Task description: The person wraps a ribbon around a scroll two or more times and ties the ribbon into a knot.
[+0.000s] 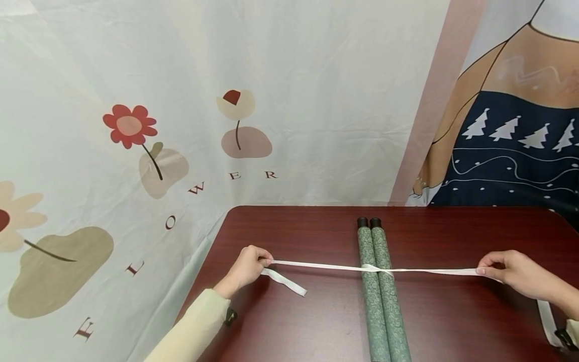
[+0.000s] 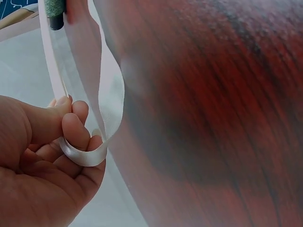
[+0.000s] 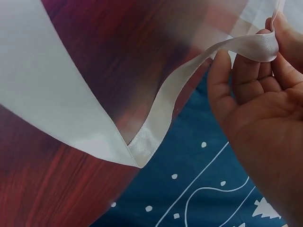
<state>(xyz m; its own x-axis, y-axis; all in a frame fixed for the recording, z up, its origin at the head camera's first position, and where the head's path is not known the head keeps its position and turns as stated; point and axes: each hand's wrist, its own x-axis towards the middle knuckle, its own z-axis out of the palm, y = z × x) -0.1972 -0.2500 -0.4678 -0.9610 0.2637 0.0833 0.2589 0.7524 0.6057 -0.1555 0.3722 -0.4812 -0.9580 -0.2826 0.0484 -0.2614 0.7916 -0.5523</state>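
Two green patterned scroll rolls (image 1: 379, 301) with black end knobs lie side by side on the table. Around both runs a white ribbon (image 1: 321, 266), crossed over itself on top of them and stretched nearly straight to either side. My left hand (image 1: 246, 266) pinches the ribbon left of the rolls, its loose tail (image 2: 111, 94) looping past the curled fingers. On the other side my right hand (image 1: 520, 274) pinches the opposite length between thumb and finger. From there a long tail (image 3: 163, 104) hangs down and folds near the right wrist.
The dark red wooden table (image 1: 316, 231) reaches back to a pale printed curtain (image 1: 325, 100) with flowers and letters. At the right the curtain shows a drawn figure in navy clothing (image 1: 511, 151). Black wrist straps (image 1: 230, 316) sit at both sleeves.
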